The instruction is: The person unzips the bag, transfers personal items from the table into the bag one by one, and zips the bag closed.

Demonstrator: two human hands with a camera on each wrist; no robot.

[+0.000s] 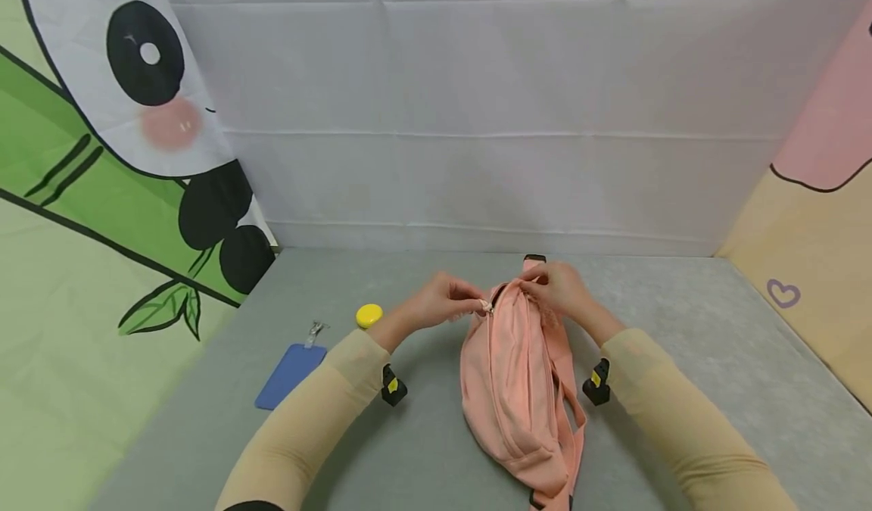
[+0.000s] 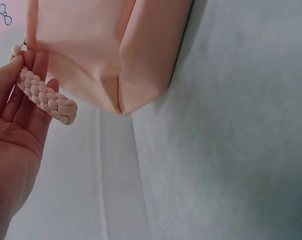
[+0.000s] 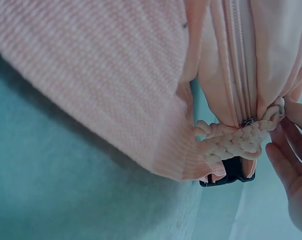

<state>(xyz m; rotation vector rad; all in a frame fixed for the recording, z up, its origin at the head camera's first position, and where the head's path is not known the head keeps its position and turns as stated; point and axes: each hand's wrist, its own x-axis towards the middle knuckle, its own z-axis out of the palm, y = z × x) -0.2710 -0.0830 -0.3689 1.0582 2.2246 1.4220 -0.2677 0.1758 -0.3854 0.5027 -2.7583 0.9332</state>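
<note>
Head view showed a pink bag (image 1: 507,397) resting lengthwise on a grey table (image 1: 409,443), with both hands at its far end. The left hand (image 1: 439,300) came to the bag's left side, thumb and fingers pinching a pale cord; in the left wrist view, a thick braided pull (image 2: 48,97) hung from that grasp across the fingers. Just beside those fingertips, a short dark opening (image 1: 499,293) showed in the top of the bag. The right hand (image 1: 559,288) pinched the fabric at the bag's far end, to the right of that opening. Right wrist view put a second braided pull (image 3: 233,144) next to that hand, below a zipper (image 3: 238,65) on the bag, with a black buckle (image 3: 233,172) close by and a wide ribbed strap (image 3: 101,75) alongside the bag.

Left of the bag, well apart from it, lay a blue badge holder (image 1: 289,375) with a clip (image 1: 315,334) at its far end. A yellow round object (image 1: 369,315) sat between badge holder and bag, near the left forearm. Beyond the bag hung a creased white cloth (image 1: 477,79).
</note>
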